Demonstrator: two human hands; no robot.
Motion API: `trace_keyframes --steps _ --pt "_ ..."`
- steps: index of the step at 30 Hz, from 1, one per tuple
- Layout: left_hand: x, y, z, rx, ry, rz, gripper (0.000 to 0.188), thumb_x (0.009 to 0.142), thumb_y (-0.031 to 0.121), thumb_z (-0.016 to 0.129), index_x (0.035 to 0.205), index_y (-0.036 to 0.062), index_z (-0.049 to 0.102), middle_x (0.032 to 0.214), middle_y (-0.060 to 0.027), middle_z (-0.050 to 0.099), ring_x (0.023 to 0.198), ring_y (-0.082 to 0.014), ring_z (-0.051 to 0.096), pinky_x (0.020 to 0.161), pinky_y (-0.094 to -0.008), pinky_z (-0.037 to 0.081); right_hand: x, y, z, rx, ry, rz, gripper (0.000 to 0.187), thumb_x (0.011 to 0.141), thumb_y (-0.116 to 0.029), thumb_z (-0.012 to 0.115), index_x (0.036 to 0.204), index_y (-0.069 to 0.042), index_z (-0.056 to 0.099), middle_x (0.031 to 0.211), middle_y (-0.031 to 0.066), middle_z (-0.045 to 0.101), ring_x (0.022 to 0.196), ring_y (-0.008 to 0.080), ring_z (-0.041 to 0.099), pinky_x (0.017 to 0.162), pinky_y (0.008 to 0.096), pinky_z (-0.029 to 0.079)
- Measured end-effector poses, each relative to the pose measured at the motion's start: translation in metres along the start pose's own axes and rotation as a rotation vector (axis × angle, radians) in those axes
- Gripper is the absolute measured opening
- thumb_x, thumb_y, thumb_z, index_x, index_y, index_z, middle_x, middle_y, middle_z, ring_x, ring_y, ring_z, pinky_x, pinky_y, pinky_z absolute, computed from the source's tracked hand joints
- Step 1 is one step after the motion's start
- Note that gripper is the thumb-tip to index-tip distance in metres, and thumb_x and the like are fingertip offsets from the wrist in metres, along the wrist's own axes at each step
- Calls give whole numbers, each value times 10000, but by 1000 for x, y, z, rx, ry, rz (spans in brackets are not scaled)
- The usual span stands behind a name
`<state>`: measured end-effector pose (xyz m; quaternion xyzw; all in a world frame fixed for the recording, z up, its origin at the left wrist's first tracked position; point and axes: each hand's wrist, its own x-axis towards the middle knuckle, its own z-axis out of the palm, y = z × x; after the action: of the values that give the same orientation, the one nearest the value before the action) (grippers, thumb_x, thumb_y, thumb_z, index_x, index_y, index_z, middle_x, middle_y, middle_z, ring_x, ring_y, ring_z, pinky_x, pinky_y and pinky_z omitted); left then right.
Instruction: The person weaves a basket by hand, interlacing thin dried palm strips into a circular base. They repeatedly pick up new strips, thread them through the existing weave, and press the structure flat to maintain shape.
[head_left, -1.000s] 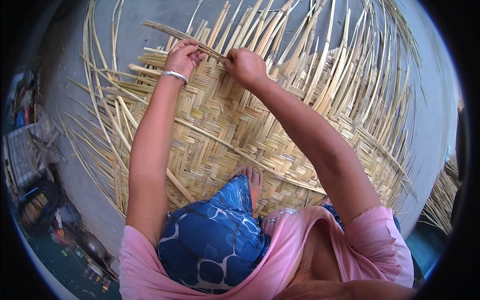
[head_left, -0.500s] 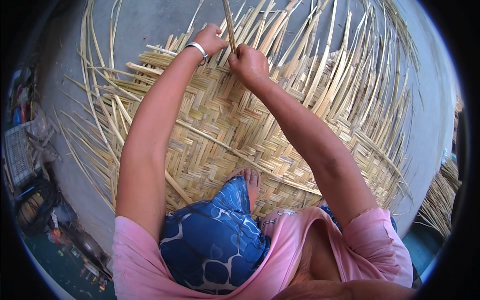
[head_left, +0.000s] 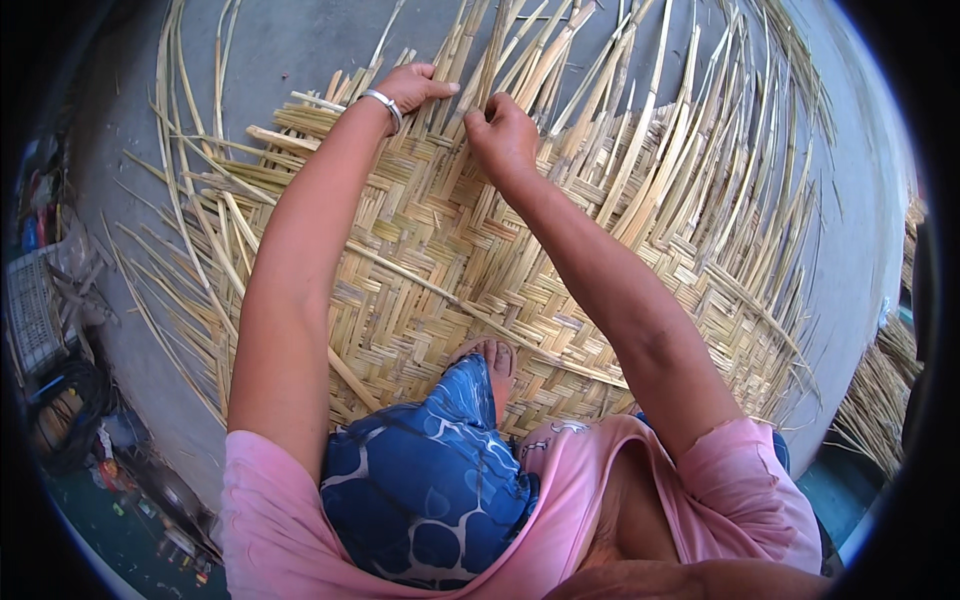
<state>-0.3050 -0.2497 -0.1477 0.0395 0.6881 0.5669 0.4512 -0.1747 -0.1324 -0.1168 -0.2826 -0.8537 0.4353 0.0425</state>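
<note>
A half-woven reed mat (head_left: 420, 290) in a herringbone pattern spreads under me, with long loose reed strips fanning out from its far edge. At that edge my left hand (head_left: 412, 88), with a silver bangle on the wrist, reaches over the strips. Its thumb side points right and no strip shows in its grasp. Just to the right, my right hand (head_left: 504, 138) is closed, fingers curled at the lower end of a darker reed strip (head_left: 490, 62) that runs away from me. The fingertips are partly hidden.
My bare foot (head_left: 492, 362) rests on the mat. A loose reed (head_left: 430, 288) lies slantwise across the weave. Grey floor (head_left: 290, 55) surrounds the mat. At left lie a pale plastic crate (head_left: 35, 305) and black cable (head_left: 70, 410); a reed bundle (head_left: 870, 400) is at right.
The darker strip, raised and leaning left before, now lies farther right, pointing away. My left hand has drawn slightly left and nearer, apart from the right, which has shifted slightly.
</note>
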Motion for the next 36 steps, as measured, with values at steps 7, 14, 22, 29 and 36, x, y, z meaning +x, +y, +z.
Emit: trace_keyframes --steps 7,14,22,29,36 --pt "-9 -11 -7 -240 -71 103 194 820 190 649 974 75 618 830 14 623 722 -69 568 674 -228 458 15 1 3 -169 -262 -108 218 747 -246 553 860 -70 616 816 168 633 810 334 609 731 419 474" --pt "-15 -23 -19 -493 52 283 218 831 101 612 1044 57 608 803 19 612 688 -57 548 617 -195 435 23 6 0 -205 -400 -154 230 756 -275 569 913 -128 649 844 102 653 826 281 617 731 380 479" --pt "-27 -33 -5 98 693 414 132 729 85 638 849 71 690 701 7 624 624 -83 558 599 -215 465 15 10 1 -138 -357 -144 174 775 -243 598 886 -112 624 843 113 641 832 295 606 735 392 472" --pt "-42 -41 3 393 928 179 151 705 143 616 822 107 704 723 -67 666 681 -167 629 656 -288 483 -3 21 5 -194 -272 -316 183 794 -117 522 960 -122 599 988 148 552 916 352 560 787 427 455" --pt "-41 -71 1 211 935 227 188 747 107 611 924 82 670 757 -69 672 683 -154 628 666 -273 481 -14 12 -5 -392 -416 -472 312 842 -78 456 1142 -22 521 1125 172 505 1004 330 542 867 371 450"
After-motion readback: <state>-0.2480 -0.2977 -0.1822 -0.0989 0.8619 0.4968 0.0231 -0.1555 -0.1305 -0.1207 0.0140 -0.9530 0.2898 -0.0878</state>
